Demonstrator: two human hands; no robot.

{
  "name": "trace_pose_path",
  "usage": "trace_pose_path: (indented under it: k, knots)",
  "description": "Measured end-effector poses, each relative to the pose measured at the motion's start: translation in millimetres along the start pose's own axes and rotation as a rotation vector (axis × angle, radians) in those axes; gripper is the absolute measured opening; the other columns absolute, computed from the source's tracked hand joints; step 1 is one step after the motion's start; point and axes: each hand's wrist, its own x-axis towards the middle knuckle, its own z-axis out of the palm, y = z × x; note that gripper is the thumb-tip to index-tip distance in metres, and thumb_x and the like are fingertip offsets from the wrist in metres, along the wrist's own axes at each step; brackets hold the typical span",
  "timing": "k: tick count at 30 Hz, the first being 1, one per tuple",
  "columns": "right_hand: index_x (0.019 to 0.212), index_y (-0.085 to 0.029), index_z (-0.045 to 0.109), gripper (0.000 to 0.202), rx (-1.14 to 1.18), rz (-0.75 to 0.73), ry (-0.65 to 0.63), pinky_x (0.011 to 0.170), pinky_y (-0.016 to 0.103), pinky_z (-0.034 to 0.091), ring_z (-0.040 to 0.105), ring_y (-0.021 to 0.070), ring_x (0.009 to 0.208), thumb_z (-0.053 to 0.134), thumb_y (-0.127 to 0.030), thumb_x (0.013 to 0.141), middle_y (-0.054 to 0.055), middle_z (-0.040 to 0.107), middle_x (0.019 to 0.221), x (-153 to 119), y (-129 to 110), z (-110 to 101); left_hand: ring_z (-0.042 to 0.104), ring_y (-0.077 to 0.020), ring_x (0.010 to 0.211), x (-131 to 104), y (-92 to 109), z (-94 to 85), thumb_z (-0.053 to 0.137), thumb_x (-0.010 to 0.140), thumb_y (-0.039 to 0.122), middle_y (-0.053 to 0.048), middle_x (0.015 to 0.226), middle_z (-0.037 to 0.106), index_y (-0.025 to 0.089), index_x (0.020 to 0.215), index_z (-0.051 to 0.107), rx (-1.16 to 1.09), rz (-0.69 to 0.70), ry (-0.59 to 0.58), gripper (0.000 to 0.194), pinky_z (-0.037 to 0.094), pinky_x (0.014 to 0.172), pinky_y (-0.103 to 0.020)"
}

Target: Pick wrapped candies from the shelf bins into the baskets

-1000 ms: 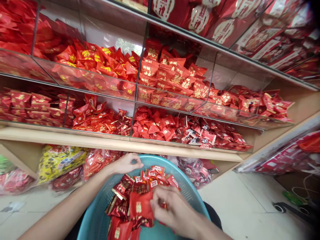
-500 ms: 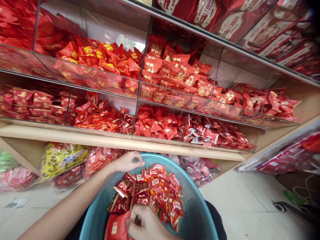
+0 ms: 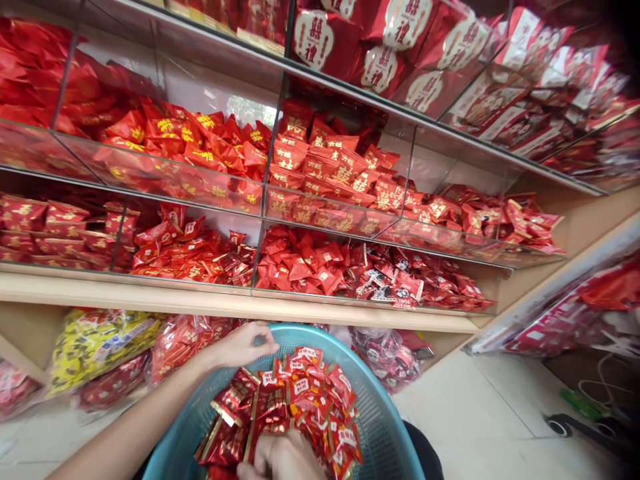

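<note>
A turquoise plastic basket (image 3: 385,413) with a perforated wall stands in front of me, holding many small wrapped packets. On its left side lie dark red packets with gold edges (image 3: 237,397); brighter red and orange packets (image 3: 320,393) with white labels fill the right. My left hand (image 3: 250,343) is closed at the far left rim, its fingers curled over the edge. Low in the basket, my right hand (image 3: 287,457) is closed among the packets. Its fingertips are partly hidden, so anything they hold cannot be made out.
Shelves with clear dividers (image 3: 263,200) hold heaps of red packets. Beneath the wooden shelf edge (image 3: 225,300) sit a yellow bag (image 3: 105,343) and clear bags of red packets (image 3: 385,353). A caster wheel (image 3: 559,425) stands on the tiled floor at right.
The view has tilted up, so shelves and basket appear lower. The plain red packet beside my right hand has mostly dropped out of sight at the bottom edge. My left hand keeps to the rim.
</note>
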Motion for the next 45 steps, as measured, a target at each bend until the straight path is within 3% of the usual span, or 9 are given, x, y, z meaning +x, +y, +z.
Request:
trace_pose_path:
  k: [3, 8, 11, 14, 21, 29, 39, 45]
  knots:
    - [0.056, -0.018, 0.047, 0.023, 0.022, -0.199, 0.161, 0.051, 0.021, 0.03, 0.044, 0.009, 0.051, 0.051, -0.024, 0.077, -0.004, 0.05, 0.053, 13, -4, -39, 0.056, -0.0173, 0.083, -1, 1, -0.4, 0.05, 0.076, 0.052, -0.003, 0.084, 0.065, 0.017, 0.079, 0.066, -0.005, -0.002, -0.001, 0.039, 0.04, 0.075, -0.025]
    - [0.077, -0.019, 0.055, 0.018, 0.069, -0.31, 0.46, 0.052, 0.02, 0.033, 0.046, 0.009, 0.052, 0.044, -0.03, 0.086, -0.003, 0.056, 0.067, 48, -8, -121, 0.056, -0.0172, 0.08, -1, 4, -1.5, 0.049, 0.076, 0.051, -0.002, 0.081, 0.066, 0.016, 0.077, 0.065, -0.001, 0.002, -0.012, 0.038, 0.04, 0.075, -0.026]
    - [0.086, -0.018, 0.056, 0.012, -0.086, -0.398, 0.624, 0.058, 0.021, 0.036, 0.05, 0.0103, 0.061, 0.045, -0.024, 0.086, 0.0, 0.058, 0.079, 69, -8, -159, 0.056, -0.0175, 0.081, -1, 2, -1.2, 0.05, 0.077, 0.05, -0.002, 0.082, 0.066, 0.016, 0.078, 0.065, 0.002, -0.001, -0.007, 0.037, 0.04, 0.076, -0.026]
    - [0.093, -0.019, 0.055, 0.013, -0.356, -0.43, 0.687, 0.062, 0.021, 0.037, 0.054, 0.0114, 0.068, 0.043, -0.02, 0.087, 0.002, 0.058, 0.088, 83, -10, -180, 0.056, -0.0179, 0.082, -1, -1, -0.3, 0.051, 0.076, 0.05, -0.002, 0.083, 0.065, 0.017, 0.079, 0.065, 0.002, -0.013, 0.003, 0.036, 0.04, 0.075, -0.026]
    - [0.097, -0.02, 0.052, 0.015, -0.923, -0.363, 0.609, 0.053, 0.023, 0.032, 0.056, 0.0138, 0.075, 0.039, -0.019, 0.091, 0.004, 0.055, 0.096, 99, -21, -189, 0.056, -0.0175, 0.081, -2, -2, 0.1, 0.05, 0.076, 0.05, -0.002, 0.082, 0.065, 0.017, 0.078, 0.065, 0.005, -0.015, 0.007, 0.037, 0.039, 0.075, -0.026]
    - [0.093, -0.019, 0.052, 0.013, -1.199, -0.512, 0.581, 0.056, 0.025, 0.031, 0.053, 0.0138, 0.074, 0.04, -0.017, 0.091, 0.005, 0.055, 0.098, 111, -20, -193, 0.056, -0.0181, 0.082, -2, 3, -0.7, 0.05, 0.075, 0.052, -0.002, 0.083, 0.066, 0.018, 0.078, 0.066, 0.011, -0.03, 0.005, 0.038, 0.039, 0.075, -0.026]
    - [0.099, -0.019, 0.056, 0.022, -0.956, -0.564, 0.81, 0.055, 0.022, 0.033, 0.055, 0.0117, 0.078, 0.034, -0.019, 0.094, 0.005, 0.058, 0.098, 115, -17, -197, 0.057, -0.0171, 0.08, -3, -1, -0.4, 0.051, 0.076, 0.05, -0.002, 0.081, 0.066, 0.017, 0.078, 0.065, -0.003, -0.024, 0.003, 0.036, 0.04, 0.073, -0.025]
    - [0.096, -0.016, 0.059, 0.022, -0.556, -0.669, 0.926, 0.067, 0.02, 0.042, 0.058, 0.0119, 0.081, 0.038, -0.023, 0.092, 0.007, 0.059, 0.094, 79, -27, -196, 0.058, -0.0175, 0.081, -2, -3, 0.3, 0.051, 0.077, 0.048, -0.002, 0.084, 0.066, 0.017, 0.079, 0.065, 0.0, -0.017, -0.001, 0.034, 0.04, 0.074, -0.025]
